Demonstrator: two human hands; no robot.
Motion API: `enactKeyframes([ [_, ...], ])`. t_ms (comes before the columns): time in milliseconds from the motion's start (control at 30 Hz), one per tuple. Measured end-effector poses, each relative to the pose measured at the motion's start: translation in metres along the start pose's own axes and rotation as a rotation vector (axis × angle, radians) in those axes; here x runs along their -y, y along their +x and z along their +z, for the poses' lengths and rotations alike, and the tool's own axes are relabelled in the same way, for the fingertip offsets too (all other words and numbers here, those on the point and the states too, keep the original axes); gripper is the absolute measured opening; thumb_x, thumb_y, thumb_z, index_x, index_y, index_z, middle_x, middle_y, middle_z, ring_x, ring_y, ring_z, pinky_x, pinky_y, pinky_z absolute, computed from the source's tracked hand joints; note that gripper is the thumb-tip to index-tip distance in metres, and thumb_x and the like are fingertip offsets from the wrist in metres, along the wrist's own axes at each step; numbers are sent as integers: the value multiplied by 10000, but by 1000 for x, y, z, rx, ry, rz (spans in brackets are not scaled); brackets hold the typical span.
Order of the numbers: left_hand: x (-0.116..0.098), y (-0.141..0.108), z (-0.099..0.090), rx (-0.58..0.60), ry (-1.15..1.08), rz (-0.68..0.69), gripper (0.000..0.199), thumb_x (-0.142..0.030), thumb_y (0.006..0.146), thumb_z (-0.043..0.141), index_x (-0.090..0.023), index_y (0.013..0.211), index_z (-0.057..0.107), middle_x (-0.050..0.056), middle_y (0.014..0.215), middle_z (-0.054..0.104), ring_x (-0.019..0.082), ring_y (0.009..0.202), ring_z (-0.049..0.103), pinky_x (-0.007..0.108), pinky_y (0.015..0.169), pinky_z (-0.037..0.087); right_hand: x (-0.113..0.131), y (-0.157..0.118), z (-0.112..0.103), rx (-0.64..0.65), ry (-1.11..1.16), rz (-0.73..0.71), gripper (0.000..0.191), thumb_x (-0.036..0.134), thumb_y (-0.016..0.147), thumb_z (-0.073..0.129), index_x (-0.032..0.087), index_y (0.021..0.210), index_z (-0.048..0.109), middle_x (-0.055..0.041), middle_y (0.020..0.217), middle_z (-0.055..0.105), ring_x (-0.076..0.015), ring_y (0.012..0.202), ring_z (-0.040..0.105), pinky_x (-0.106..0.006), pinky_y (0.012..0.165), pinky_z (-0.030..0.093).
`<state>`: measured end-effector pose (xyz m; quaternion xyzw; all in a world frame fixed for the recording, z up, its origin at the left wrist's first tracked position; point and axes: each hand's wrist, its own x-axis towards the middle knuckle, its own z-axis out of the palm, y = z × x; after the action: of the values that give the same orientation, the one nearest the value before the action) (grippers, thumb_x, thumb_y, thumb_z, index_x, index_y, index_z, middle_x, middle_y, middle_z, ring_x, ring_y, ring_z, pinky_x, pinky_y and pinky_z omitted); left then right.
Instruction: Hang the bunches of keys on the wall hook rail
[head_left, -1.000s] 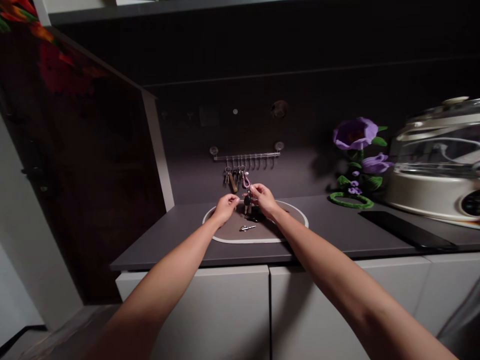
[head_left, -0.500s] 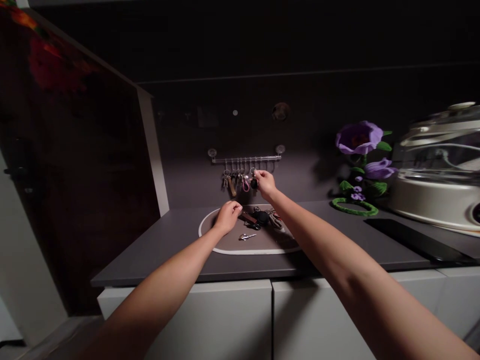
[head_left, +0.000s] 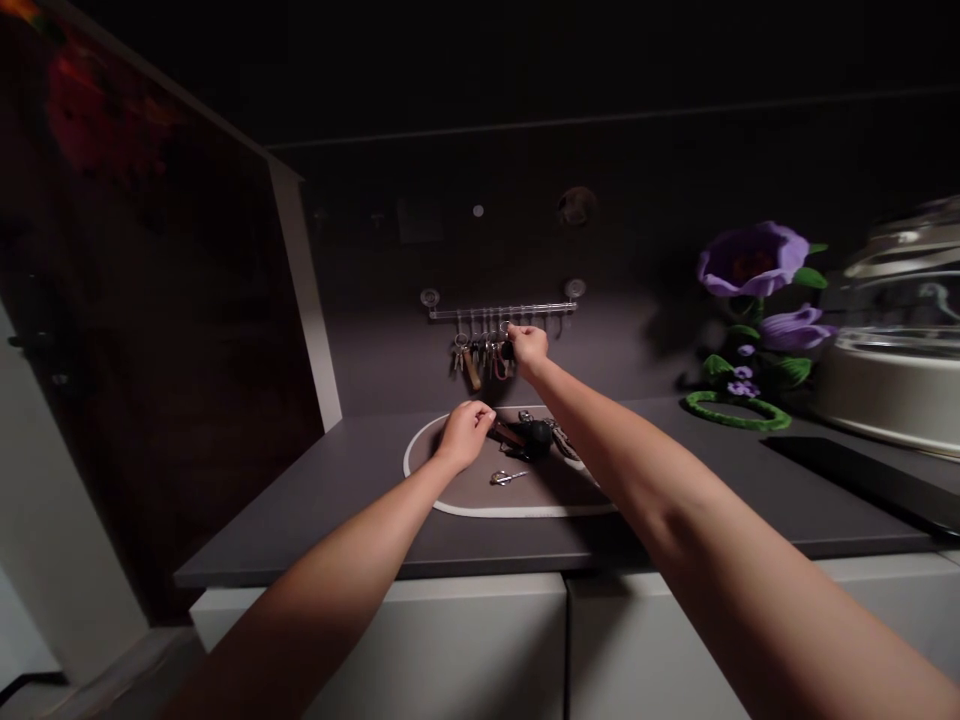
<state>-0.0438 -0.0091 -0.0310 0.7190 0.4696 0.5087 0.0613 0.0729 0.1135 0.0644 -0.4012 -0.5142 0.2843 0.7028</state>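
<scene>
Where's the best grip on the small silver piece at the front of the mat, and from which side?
I'd pinch the silver piece by its wider left end, from above and the near side: it lies flat on the mat, thin end pointing right, with a dark bundle behind it.

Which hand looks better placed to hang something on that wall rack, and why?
Probably the right hand: it is raised close to the rack, with its fingertips at a key ring. The left hand is lower, down by the mat.
</scene>
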Motion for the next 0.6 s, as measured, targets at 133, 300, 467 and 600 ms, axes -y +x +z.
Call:
enactKeyframes([
  [133,-1,0,0,-11,-20,1,131,-207,757,506,-160,673,595,33,699,571,137,665,491,255,649,382,5,-4,2,-72,-67,36,170,314,644,580,165,584,526,-23,641,606,-133,612,541,-236,599,419],
  [300,-1,1,0,-22,-80,-25,116,-200,746,517,-163,663,589,24,682,566,129,647,487,255,650,391,-6,-3,1,-68,-123,19,180,331,643,573,162,589,539,-26,611,596,-133,596,527,-236,582,412],
  [467,2,2,0,-17,-116,-50,114,-207,747,516,-159,671,587,16,675,569,128,653,501,254,663,400,-22,3,0,-3,-71,-18,256,414,651,555,158,646,553,-3,564,561,-111,555,492,-233,577,410],
  [600,2,2,0,-5,-137,-69,109,-205,741,519,-157,674,590,14,662,577,129,647,504,257,667,401,-26,3,-3,68,-41,-38,267,416,663,538,153,696,567,3,563,553,-100,551,480,-224,580,407],
])
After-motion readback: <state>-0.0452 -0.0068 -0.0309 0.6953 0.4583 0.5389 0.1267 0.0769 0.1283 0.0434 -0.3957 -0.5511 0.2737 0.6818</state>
